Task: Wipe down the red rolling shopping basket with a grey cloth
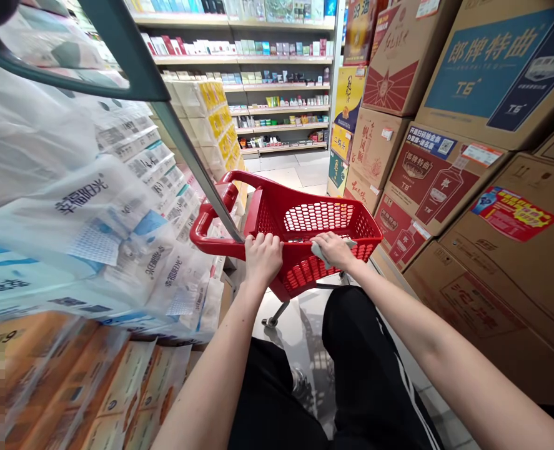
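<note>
A red shopping cart (300,195) with a perforated basket stands sideways in front of me. My left hand (263,255) is closed over its near rim, beside the foot of a grey metal pole (197,162). Farther right on the same rim is my right hand (333,250). It presses a light grey cloth (321,255) against the edge, with a corner sticking out past the fingers. The cart's looped red handle (206,240) lies to the left of my left hand. No goods show in the visible part of the basket.
Plastic-wrapped paper packs (117,212) are piled close on the left, above orange packages (52,375). Stacked cardboard cartons (473,206) wall the right side. Shelves of small boxes and bottles (277,59) stand beyond the cart. A cart caster (270,322) rests on the floor near my feet.
</note>
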### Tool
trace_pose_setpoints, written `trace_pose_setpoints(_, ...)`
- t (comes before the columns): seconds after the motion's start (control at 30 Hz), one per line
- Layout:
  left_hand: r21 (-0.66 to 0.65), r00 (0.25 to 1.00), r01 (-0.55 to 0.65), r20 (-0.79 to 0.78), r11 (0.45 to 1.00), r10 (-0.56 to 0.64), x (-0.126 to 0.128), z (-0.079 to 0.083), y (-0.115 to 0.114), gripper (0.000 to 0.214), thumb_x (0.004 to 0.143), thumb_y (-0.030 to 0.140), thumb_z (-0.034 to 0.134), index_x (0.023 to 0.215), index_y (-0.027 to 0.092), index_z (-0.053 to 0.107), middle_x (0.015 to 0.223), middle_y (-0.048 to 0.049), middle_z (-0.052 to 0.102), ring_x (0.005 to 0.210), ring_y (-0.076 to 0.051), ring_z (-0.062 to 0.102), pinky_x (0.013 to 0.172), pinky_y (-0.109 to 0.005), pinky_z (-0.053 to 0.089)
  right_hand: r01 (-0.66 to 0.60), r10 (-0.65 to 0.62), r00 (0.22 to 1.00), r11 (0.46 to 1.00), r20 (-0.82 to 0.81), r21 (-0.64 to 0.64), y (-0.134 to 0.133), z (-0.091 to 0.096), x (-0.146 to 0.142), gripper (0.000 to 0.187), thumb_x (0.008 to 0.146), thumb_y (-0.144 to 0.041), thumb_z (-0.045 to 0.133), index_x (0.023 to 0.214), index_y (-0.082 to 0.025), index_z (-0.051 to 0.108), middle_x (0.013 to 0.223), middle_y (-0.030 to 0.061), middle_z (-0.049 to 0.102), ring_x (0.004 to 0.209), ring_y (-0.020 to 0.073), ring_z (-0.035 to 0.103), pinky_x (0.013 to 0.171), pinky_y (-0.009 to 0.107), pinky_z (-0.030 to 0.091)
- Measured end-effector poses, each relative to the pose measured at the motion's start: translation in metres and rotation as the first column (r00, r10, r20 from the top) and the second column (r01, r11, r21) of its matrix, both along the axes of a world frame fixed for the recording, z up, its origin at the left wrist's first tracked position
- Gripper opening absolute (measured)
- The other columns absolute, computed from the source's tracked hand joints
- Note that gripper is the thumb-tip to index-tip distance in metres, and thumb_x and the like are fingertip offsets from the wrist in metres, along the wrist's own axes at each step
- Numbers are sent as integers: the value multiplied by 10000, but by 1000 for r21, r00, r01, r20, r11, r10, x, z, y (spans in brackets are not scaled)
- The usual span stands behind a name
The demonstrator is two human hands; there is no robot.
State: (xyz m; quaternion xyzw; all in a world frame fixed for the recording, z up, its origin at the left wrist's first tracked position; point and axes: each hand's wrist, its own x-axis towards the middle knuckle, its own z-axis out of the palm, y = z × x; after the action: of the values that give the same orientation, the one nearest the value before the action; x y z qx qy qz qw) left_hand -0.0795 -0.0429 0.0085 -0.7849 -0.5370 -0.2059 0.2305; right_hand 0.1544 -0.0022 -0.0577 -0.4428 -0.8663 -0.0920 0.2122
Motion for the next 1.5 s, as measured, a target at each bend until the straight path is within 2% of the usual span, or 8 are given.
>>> trace_pose_setpoints(0.17, 16, 999, 8, 39, 1000, -8, 15, 0, 2, 308, 903, 291, 328, 799, 181, 596, 801, -124, 604, 875, -266, 503, 900, -474, 275, 9, -6, 998, 999, -58, 49, 5, 14, -70, 307, 950, -244, 320, 1174, -170, 517, 1059, 96, 576, 981, 217, 475, 854, 338, 370)
trace_pose_setpoints(0.27, -9, 999, 26, 47, 1000, -25, 20, 1, 2, 320, 908, 290, 312, 804, 180, 593, 802, -123, 600, 880, -264, 502, 912, -470, 271, -18, 19, 999, 999, -38, 46, 12, 17, -74, 265, 953, -253, 320, 1066, -174, 546, 1002, 84, 578, 942, 205, 483, 826, 317, 366)
trace_pose_setpoints(0.6, -23, 998, 58, 14, 998, -58, 30, 0, 13, 305, 910, 276, 305, 838, 177, 585, 831, -122, 594, 876, -259, 498, 912, -455, 284, 249, -246, 956, 968, 163, -2, 25, -16, 99, 225, 888, -194, 439, 1082, -178, 553, 1026, 99, 574, 929, 227, 471, 750, 328, 318)
trace_pose_setpoints(0.7, -16, 999, 45, 19, 999, -45, 33, -2, 16, 299, 906, 271, 310, 836, 180, 586, 842, -126, 597, 878, -263, 496, 909, -462, 283, 319, -315, 931, 948, 182, 9, 26, -22, 121, 250, 899, -199, 408, 1101, -182, 553, 1039, 108, 567, 933, 242, 458, 751, 342, 311)
trace_pose_setpoints(0.83, -21, 999, 23, 44, 1000, -22, 38, -2, 19, 299, 902, 270, 312, 824, 178, 586, 839, -131, 596, 879, -271, 494, 904, -474, 281, 356, -356, 928, 934, 113, 21, 25, -19, 77, 259, 909, -203, 366, 1070, -156, 564, 1021, 130, 560, 932, 259, 445, 774, 368, 309)
trace_pose_setpoints(1.1, -35, 999, 26, 26, 999, -25, 38, -2, 19, 301, 900, 267, 315, 817, 178, 590, 824, -129, 599, 880, -273, 495, 904, -478, 270, 178, -174, 981, 983, -85, 40, 18, 7, -54, 275, 956, -269, 302, 1092, -203, 532, 1022, 91, 559, 938, 236, 447, 780, 349, 320)
trace_pose_setpoints(1.23, -13, 999, 32, -33, 999, -33, 30, -1, 21, 306, 911, 279, 304, 833, 183, 584, 840, -122, 601, 877, -265, 496, 908, -465, 273, 127, -127, 992, 991, -9, 45, 23, -1, -15, 258, 950, -264, 330, 1084, -188, 537, 1025, 88, 558, 929, 224, 450, 794, 336, 320)
trace_pose_setpoints(1.5, -20, 999, 42, -3, 999, -42, 22, -3, 24, 302, 909, 284, 308, 847, 190, 588, 835, -119, 599, 876, -262, 498, 906, -457, 281, 307, -305, 944, 952, 128, 5, 33, -31, 122, 291, 907, -221, 383, 1148, -178, 541, 1097, 124, 551, 992, 254, 443, 821, 357, 333)
